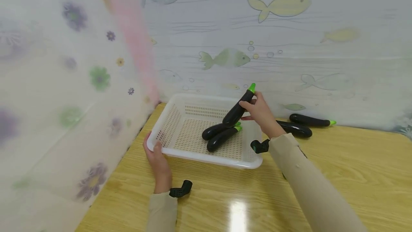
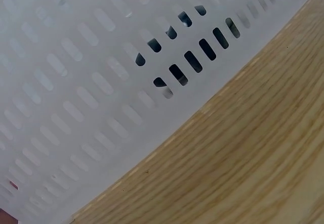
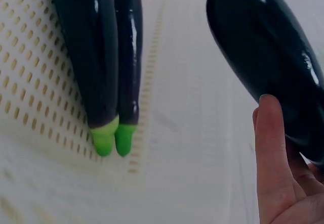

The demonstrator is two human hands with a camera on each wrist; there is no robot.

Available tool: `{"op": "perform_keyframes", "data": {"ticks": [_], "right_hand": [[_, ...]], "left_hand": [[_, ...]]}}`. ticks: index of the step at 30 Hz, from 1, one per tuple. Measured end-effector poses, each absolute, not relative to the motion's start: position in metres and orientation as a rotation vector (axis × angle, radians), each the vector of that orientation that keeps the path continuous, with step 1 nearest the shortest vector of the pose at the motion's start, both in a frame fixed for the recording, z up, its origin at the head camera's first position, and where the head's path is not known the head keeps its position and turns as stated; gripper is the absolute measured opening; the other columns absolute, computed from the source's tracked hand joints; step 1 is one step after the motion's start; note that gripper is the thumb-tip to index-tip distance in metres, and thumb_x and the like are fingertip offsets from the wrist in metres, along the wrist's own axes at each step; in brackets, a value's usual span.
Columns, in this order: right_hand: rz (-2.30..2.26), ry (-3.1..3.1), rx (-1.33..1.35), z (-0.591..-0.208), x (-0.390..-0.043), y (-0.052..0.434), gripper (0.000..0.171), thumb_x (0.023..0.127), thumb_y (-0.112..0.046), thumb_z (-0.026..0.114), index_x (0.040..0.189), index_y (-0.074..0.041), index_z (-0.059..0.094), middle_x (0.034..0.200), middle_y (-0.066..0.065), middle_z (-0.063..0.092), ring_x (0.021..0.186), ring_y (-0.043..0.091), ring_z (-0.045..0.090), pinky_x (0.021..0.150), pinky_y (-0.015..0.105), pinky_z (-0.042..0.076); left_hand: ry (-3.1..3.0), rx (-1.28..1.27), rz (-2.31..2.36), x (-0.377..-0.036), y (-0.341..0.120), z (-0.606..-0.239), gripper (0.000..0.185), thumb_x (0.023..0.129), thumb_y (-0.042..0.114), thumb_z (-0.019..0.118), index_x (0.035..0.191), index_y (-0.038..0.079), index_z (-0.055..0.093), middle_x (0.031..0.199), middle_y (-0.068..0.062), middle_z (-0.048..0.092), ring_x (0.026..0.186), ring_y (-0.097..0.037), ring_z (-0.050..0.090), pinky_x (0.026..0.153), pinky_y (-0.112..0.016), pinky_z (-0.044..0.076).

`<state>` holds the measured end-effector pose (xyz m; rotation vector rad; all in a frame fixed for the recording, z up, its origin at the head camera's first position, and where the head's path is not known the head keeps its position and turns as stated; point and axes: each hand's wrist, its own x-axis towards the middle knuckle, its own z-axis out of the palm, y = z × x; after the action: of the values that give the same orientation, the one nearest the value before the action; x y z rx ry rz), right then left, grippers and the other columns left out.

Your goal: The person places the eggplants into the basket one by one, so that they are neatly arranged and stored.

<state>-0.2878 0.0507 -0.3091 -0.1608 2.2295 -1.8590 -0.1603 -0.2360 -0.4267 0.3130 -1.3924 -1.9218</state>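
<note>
On the wooden table point(image 1: 322, 174), my left hand point(image 1: 157, 160) is gripping the basket point(image 1: 167, 121) rim at 7 o'clock while my right hand point(image 1: 262, 114) is clutching a third eggplant point(image 1: 238, 108) over the two eggplants point(image 1: 219, 135) inside, two more point(image 1: 302, 124) waiting at 3 o'clock

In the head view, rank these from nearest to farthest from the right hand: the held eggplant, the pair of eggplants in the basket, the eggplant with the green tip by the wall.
1. Held eggplant: in the right hand, tilted over the basket.
2. Pair of eggplants: on the basket floor, just left of and below the hand.
3. Eggplant by the wall: on the table, far to the right.
</note>
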Motion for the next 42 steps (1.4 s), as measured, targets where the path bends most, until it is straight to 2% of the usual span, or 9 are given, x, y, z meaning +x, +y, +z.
{"op": "perform_keyframes", "data": {"ticks": [5, 14, 17, 24, 29, 33, 38, 42], "right_hand": [[-1.869, 2.147, -0.135, -0.32, -0.297, 0.031, 0.072, 0.086, -0.027, 0.058, 0.138, -0.011, 0.011, 0.123, 0.018, 0.04, 0.102, 0.028, 0.054, 0.073, 0.038, 0.05], [-1.944, 2.069, -0.065, -0.337, -0.301, 0.0, 0.054, 0.088, -0.02, 0.057, 0.125, -0.005, 0.021, 0.121, 0.018, 0.041, 0.107, 0.026, 0.052, 0.078, 0.036, 0.048], [-1.886, 2.122, -0.09, -0.341, -0.303, -0.007, 0.053, 0.088, -0.02, 0.056, 0.126, -0.005, 0.022, 0.121, 0.017, 0.042, 0.107, 0.027, 0.052, 0.079, 0.034, 0.048], [-1.69, 2.242, -0.192, -0.347, -0.305, -0.016, 0.05, 0.089, -0.023, 0.054, 0.128, -0.007, 0.027, 0.123, 0.016, 0.043, 0.106, 0.027, 0.052, 0.079, 0.035, 0.048], [-1.472, 2.335, -0.248, -0.353, -0.305, -0.02, 0.052, 0.088, -0.028, 0.055, 0.129, -0.011, 0.029, 0.119, 0.014, 0.047, 0.094, 0.025, 0.059, 0.079, 0.038, 0.047], [-1.313, 2.382, -0.305, -0.356, -0.304, -0.023, 0.059, 0.088, -0.031, 0.055, 0.134, -0.009, 0.026, 0.116, 0.015, 0.05, 0.087, 0.024, 0.06, 0.074, 0.038, 0.049], [-1.161, 2.432, -0.367, -0.357, -0.302, -0.023, 0.07, 0.087, -0.035, 0.054, 0.141, -0.01, 0.017, 0.125, 0.016, 0.045, 0.086, 0.025, 0.058, 0.066, 0.036, 0.05], [-1.022, 2.458, -0.398, -0.358, -0.299, -0.019, 0.073, 0.087, -0.037, 0.054, 0.142, -0.009, 0.015, 0.137, 0.015, 0.034, 0.086, 0.025, 0.058, 0.063, 0.033, 0.05]], "left_hand": [[-1.405, 0.336, -1.912, -0.161, -0.238, -0.427, 0.043, 0.089, 0.011, 0.039, 0.132, 0.015, 0.035, 0.127, -0.003, 0.044, 0.114, -0.02, 0.043, 0.094, -0.037, 0.029], [-1.418, 0.329, -1.918, -0.161, -0.236, -0.427, 0.043, 0.089, 0.013, 0.04, 0.132, 0.016, 0.034, 0.127, -0.002, 0.044, 0.114, -0.019, 0.043, 0.093, -0.035, 0.03], [-1.417, 0.335, -1.911, -0.161, -0.237, -0.428, 0.043, 0.089, 0.014, 0.04, 0.131, 0.018, 0.035, 0.128, -0.001, 0.043, 0.114, -0.018, 0.042, 0.094, -0.034, 0.029], [-1.417, 0.338, -1.916, -0.162, -0.237, -0.428, 0.045, 0.09, 0.013, 0.041, 0.134, 0.013, 0.033, 0.127, -0.002, 0.043, 0.113, -0.018, 0.042, 0.093, -0.034, 0.03], [-1.439, 0.336, -1.922, -0.162, -0.237, -0.425, 0.043, 0.09, 0.015, 0.04, 0.133, 0.017, 0.033, 0.128, 0.0, 0.042, 0.115, -0.017, 0.041, 0.094, -0.035, 0.029], [-1.447, 0.316, -1.918, -0.162, -0.238, -0.424, 0.045, 0.09, 0.014, 0.039, 0.134, 0.012, 0.03, 0.128, -0.001, 0.042, 0.115, -0.018, 0.041, 0.094, -0.037, 0.028], [-1.428, 0.321, -1.917, -0.162, -0.239, -0.425, 0.044, 0.09, 0.013, 0.039, 0.133, 0.013, 0.032, 0.128, -0.001, 0.042, 0.115, -0.019, 0.042, 0.095, -0.039, 0.028], [-1.422, 0.332, -1.928, -0.161, -0.236, -0.426, 0.042, 0.09, 0.012, 0.038, 0.132, 0.015, 0.034, 0.127, -0.001, 0.043, 0.114, -0.018, 0.042, 0.095, -0.037, 0.028]]}}
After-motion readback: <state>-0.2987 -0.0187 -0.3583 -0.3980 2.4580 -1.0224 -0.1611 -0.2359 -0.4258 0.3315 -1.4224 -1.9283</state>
